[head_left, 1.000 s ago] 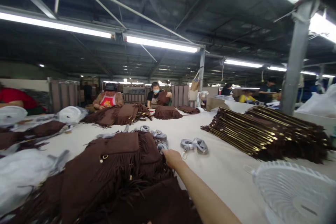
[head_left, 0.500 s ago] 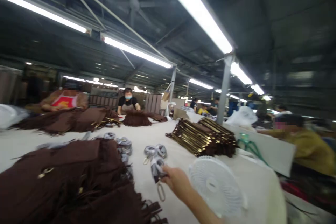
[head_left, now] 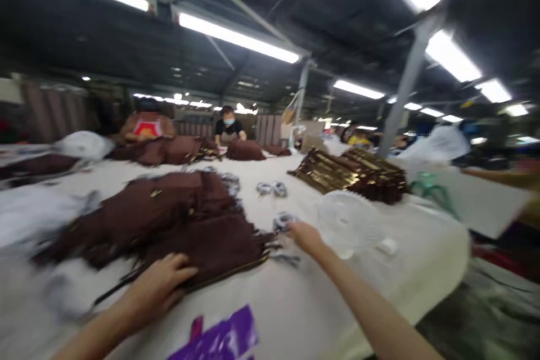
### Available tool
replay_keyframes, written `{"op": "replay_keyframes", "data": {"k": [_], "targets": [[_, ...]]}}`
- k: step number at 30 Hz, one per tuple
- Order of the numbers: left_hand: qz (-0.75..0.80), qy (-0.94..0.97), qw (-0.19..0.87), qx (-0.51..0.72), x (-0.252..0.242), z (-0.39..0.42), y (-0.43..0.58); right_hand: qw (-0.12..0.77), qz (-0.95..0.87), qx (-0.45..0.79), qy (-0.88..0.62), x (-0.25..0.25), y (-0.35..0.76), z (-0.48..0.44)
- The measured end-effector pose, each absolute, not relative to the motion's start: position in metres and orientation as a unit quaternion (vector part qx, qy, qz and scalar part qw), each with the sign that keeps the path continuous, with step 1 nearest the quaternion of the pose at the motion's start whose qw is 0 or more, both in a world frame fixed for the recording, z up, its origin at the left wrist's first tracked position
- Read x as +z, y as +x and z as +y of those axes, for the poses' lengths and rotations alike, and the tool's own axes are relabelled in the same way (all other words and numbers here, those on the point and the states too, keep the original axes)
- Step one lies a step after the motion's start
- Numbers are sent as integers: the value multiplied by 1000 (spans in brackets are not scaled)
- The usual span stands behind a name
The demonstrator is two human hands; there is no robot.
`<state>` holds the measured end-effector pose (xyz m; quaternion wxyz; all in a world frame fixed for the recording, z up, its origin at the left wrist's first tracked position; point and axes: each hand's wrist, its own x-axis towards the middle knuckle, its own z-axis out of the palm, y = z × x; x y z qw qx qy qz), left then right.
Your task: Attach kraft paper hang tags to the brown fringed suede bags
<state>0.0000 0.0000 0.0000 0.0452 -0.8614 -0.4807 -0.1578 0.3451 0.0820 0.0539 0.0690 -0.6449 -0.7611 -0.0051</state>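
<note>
My left hand [head_left: 158, 287] lies with its fingers stretched out on the near edge of a brown fringed bag [head_left: 211, 247] on the white table [head_left: 295, 304]. My right hand [head_left: 304, 235] reaches forward and grips a grey wrapped strap [head_left: 283, 221] with a metal clasp beside that bag. A taller pile of brown fringed bags [head_left: 160, 205] lies just behind it. The picture is smeared by motion.
A white fan [head_left: 343, 222] lies right of my right hand. A stack of brown pieces with gold trim [head_left: 346, 171] sits further back. More grey straps [head_left: 270, 188] lie mid-table. A purple scrap [head_left: 219, 340] is near me. People work at the far end.
My right hand picked up a grey strap from the table and drew it back toward the near bag. My left hand has come into view. The camera tipped down.
</note>
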Motion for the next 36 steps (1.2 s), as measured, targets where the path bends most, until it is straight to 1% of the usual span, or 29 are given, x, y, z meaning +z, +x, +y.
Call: {"op": "replay_keyframes", "data": {"k": [2, 5, 8, 12, 15, 17, 19, 22, 25, 31, 36], "targets": [[-493, -861, -8, -123, 0, -14, -16, 64, -779, 19, -623, 42, 340, 91], [-527, -836, -62, -136, 2, -11, -21, 68, -825, 54, -559, 37, 324, 82], [-563, -805, -84, -165, 11, 2, -16, 76, -877, 101, -463, 43, 298, 51], [-572, -785, -98, -217, 31, 19, -15, 138, -911, 212, -327, 46, 258, 17], [-581, -759, -127, -266, 37, 29, -18, 165, -895, 283, -303, 44, 235, 10], [-592, -730, -152, -305, 31, 34, -20, 176, -885, 315, -296, 38, 225, 14], [-606, -691, -179, -351, 18, 38, -22, 195, -881, 315, -293, 29, 214, 21], [-625, -618, -222, -423, -5, 44, -26, 219, -879, 276, -322, 13, 194, 34], [-630, -552, -274, -473, -20, 50, -30, 206, -876, 267, -344, -1, 171, 43], [-614, -481, -354, -516, -26, 54, -33, 165, -893, 235, -346, -7, 147, 44], [-604, -438, -403, -531, -28, 56, -33, 155, -892, 216, -365, -8, 145, 46]]}}
